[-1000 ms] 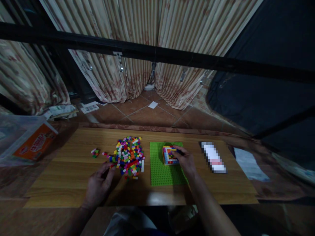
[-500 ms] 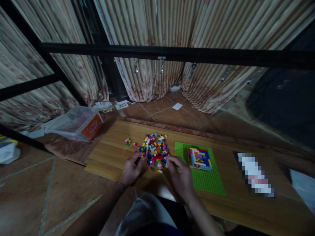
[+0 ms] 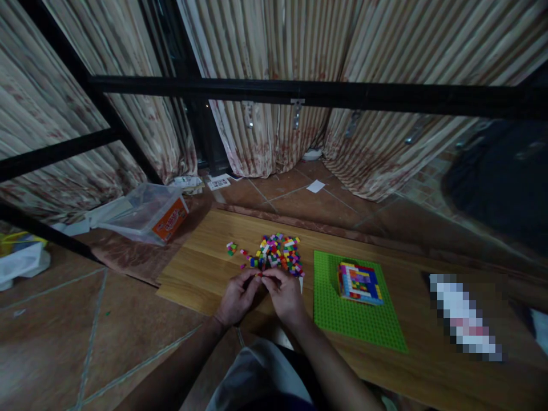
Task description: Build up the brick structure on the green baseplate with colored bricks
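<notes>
No longer touches the brick structure (image 3: 359,283) with right hand (image 3: 286,298); now meets left hand (image 3: 236,297) at small reddish piece (image 3: 258,275).

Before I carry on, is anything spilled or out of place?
Yes: a tiny green piece lies on the floor left of the table, apart from the brick pile; possibly a dropped brick, but too small to tell.

Bare f'arms (image 3: 188,351), lt-gry clothing (image 3: 261,374).

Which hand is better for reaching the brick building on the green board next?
Probably the right hand: it's closer to the brick building and green board. The left hand is farther away, with the right hand in between.
</notes>
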Motion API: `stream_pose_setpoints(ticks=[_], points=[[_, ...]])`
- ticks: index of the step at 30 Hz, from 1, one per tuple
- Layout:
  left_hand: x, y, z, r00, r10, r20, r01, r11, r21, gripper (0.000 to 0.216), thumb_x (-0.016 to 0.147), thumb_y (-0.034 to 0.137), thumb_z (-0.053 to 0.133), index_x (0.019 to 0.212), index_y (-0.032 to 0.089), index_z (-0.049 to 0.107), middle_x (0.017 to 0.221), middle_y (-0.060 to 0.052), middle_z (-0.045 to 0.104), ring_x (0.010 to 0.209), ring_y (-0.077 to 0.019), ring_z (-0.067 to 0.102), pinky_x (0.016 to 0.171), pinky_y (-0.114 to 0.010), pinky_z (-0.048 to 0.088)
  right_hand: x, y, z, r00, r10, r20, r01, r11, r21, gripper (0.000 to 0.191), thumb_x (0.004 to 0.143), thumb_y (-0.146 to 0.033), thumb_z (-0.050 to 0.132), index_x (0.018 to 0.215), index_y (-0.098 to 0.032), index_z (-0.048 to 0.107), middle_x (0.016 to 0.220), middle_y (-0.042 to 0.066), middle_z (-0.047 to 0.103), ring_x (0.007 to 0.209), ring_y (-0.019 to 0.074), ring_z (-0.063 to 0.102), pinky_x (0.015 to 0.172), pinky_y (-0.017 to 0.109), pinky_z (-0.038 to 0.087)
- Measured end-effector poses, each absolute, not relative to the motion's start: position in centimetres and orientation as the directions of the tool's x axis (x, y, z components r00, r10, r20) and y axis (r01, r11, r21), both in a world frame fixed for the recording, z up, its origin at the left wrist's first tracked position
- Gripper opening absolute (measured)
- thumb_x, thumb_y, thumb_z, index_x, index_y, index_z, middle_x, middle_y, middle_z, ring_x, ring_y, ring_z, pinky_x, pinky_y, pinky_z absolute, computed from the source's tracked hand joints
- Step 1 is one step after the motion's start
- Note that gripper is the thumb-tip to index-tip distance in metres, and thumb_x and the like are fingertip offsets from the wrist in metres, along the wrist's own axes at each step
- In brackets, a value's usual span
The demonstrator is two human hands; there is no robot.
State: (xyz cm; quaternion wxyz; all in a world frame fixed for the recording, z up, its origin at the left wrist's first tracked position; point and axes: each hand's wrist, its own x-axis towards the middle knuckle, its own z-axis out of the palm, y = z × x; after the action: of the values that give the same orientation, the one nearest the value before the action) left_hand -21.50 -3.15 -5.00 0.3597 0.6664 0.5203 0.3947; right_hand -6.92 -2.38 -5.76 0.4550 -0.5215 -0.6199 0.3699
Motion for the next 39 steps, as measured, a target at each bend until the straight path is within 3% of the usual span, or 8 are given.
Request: stream_pose_setpoints(ticks=[10, 15, 23, 27, 31, 39], points=[[-21.7, -3.2, -6.4, 0.121, 0.960, 0.252, 0.497, -0.278, 0.822, 0.023, 0.087, 0.035, 0.056, 0.097, 0.019, 0.069, 0.092, -0.005, 0.074, 0.084, -0.0180, 0.069, 0.080, -0.027, 0.054, -7.7, -3.7, -4.6, 0.119, 0.986, 0.119, 0.408, 0.061, -0.911, 0.018, 0.083, -0.023, 0.053, 0.081, -0.020, 0.070, 0.076, 0.005, 0.070, 0.068, 0.0191, 0.064, 0.065, 0.030, 0.049], [-21.8, -2.8, -6.6, 0.101, 0.969, 0.227, 0.530, -0.245, 0.812, 0.028, 0.088, 0.039, 0.053, 0.100, 0.019, 0.069, 0.090, -0.005, 0.075, 0.080, -0.0185, 0.071, 0.076, -0.028, 0.056, -4.0, -4.9, -3.0, 0.146, 0.974, 0.172, 0.314, 0.119, -0.942, 0.027, 0.088, -0.030, 0.052, 0.109, -0.028, 0.068, 0.100, 0.001, 0.072, 0.086, 0.0196, 0.067, 0.076, 0.032, 0.053], [-22.0, -2.3, -7.0, 0.088, 0.964, 0.252, 0.563, -0.257, 0.785, 0.030, 0.086, 0.042, 0.054, 0.098, 0.019, 0.069, 0.092, -0.005, 0.075, 0.084, -0.0192, 0.071, 0.077, -0.026, 0.057, 9.7, -6.3, -2.8, 0.530, 0.819, 0.222, 0.380, 0.005, -0.925, 0.027, 0.081, -0.042, 0.061, 0.093, -0.020, 0.072, 0.093, 0.008, 0.073, 0.085, 0.0241, 0.067, 0.078, 0.039, 0.053], [-22.1, -2.2, -7.4, 0.090, 0.965, 0.245, 0.579, -0.251, 0.776, 0.033, 0.086, 0.045, 0.054, 0.099, 0.018, 0.069, 0.096, -0.005, 0.075, 0.088, -0.0198, 0.071, 0.082, -0.026, 0.056, 13.4, -5.5, -3.6, 0.559, 0.802, 0.209, 0.363, -0.010, -0.932, 0.027, 0.076, -0.043, 0.065, 0.087, -0.020, 0.073, 0.093, 0.008, 0.072, 0.086, 0.0235, 0.066, 0.080, 0.041, 0.052], [-22.2, -2.1, -7.6, 0.093, 0.966, 0.240, 0.587, -0.248, 0.771, 0.035, 0.086, 0.047, 0.053, 0.101, 0.018, 0.068, 0.098, -0.006, 0.075, 0.089, -0.0202, 0.071, 0.081, -0.026, 0.056, 14.1, -4.2, -5.0, 0.553, 0.808, 0.202, 0.294, 0.038, -0.955, 0.025, 0.068, -0.044, 0.072, 0.080, -0.023, 0.075, 0.104, 0.008, 0.068, 0.100, 0.0246, 0.062, 0.089, 0.045, 0.049], [-21.9, -2.0, -6.9, 0.095, 0.964, 0.248, 0.618, -0.252, 0.745, 0.036, 0.086, 0.048, 0.051, 0.097, 0.019, 0.069, 0.093, -0.005, 0.076, 0.081, -0.0187, 0.072, 0.079, -0.024, 0.056, 14.4, -3.2, -6.5, 0.525, 0.849, 0.061, 0.232, -0.074, -0.970, 0.029, 0.062, -0.048, 0.074, 0.080, -0.026, 0.078, 0.111, 0.008, 0.068, 0.104, 0.0274, 0.060, 0.094, 0.048, 0.046]])
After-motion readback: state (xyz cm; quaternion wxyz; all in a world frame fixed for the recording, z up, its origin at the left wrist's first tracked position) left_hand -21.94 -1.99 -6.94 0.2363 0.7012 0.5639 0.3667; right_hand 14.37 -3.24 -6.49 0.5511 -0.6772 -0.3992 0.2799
